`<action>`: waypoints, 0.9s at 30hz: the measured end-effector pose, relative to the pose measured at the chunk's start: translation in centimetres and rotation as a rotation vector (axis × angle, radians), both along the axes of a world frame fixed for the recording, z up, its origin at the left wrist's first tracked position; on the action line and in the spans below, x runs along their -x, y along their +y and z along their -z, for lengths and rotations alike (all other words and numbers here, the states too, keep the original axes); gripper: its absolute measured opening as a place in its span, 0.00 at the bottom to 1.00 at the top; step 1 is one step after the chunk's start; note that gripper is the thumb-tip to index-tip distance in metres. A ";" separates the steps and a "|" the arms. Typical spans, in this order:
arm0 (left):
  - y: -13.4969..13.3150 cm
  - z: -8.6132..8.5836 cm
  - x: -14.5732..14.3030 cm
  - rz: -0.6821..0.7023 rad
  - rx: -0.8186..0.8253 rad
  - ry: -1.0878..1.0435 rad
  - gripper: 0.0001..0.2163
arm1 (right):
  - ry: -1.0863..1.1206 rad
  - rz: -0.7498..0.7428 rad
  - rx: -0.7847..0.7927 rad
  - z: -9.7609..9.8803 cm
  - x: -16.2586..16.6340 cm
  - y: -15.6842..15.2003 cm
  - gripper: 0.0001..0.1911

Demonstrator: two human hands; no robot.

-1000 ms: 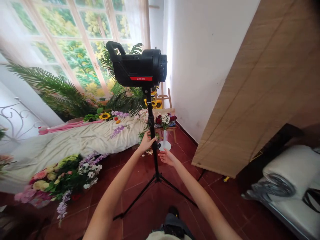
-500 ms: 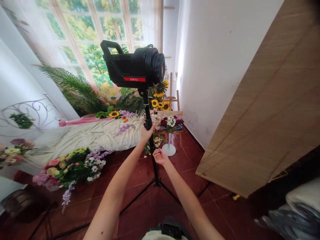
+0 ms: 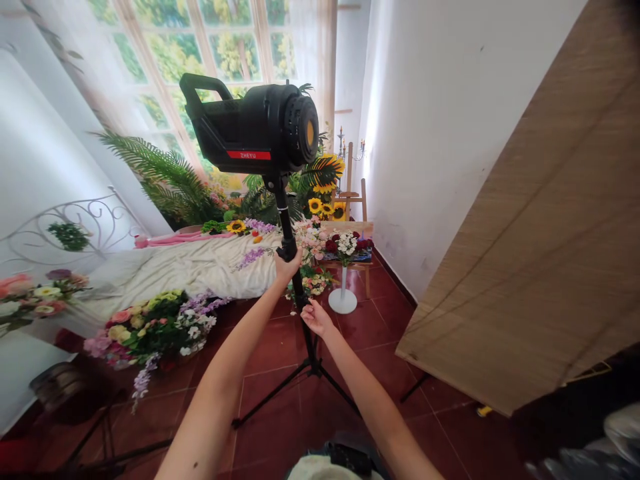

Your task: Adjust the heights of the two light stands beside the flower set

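A black studio light (image 3: 250,130) with a red label sits atop a black tripod stand (image 3: 286,220) on the red tiled floor. My left hand (image 3: 287,265) is wrapped round the stand's pole at a joint, about halfway up. My right hand (image 3: 313,318) is lower on the pole, fingers curled at a knob there. The stand's legs (image 3: 313,373) spread out on the tiles just ahead of me.
A cream cloth (image 3: 185,267) with flowers lies by the window. A flower heap (image 3: 150,330) lies left, a small flower table (image 3: 345,257) and white pedestal (image 3: 343,301) right of the pole. A large wooden board (image 3: 540,220) leans at right. Another stand's legs (image 3: 100,433) show lower left.
My left hand slid up the pole and the light head rose and turned so its front lens shows. My right hand closed in on the pole. The view swung slightly right.
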State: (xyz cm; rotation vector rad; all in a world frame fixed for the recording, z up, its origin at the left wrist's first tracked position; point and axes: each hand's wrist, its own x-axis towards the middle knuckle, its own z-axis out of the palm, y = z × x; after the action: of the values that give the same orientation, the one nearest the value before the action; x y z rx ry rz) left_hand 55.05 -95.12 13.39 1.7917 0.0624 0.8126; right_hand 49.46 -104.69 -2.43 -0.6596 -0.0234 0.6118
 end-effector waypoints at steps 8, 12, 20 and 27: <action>0.2 0.6 -0.5 0.014 0.034 -0.015 0.12 | -1.276 0.030 1.661 -2.6 -0.4 -3.5 0.12; 0.5 0.9 -1.0 0.005 0.022 -0.035 0.12 | -1.517 -0.031 1.869 -3.9 -0.4 -3.9 0.13; 0.0 1.4 -0.5 -0.051 -0.024 -0.056 0.12 | -1.470 -0.052 1.904 -4.1 -0.3 -3.6 0.14; -0.5 6.4 0.7 -0.082 0.040 0.016 0.12 | -1.464 -0.069 1.915 -4.1 -0.5 -3.5 0.15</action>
State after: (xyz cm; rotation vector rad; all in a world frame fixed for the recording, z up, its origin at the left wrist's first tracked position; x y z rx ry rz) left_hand 54.33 -95.58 6.96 1.7678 0.1624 0.8500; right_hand 49.91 -108.16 1.67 -2.8541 -0.9142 -0.1286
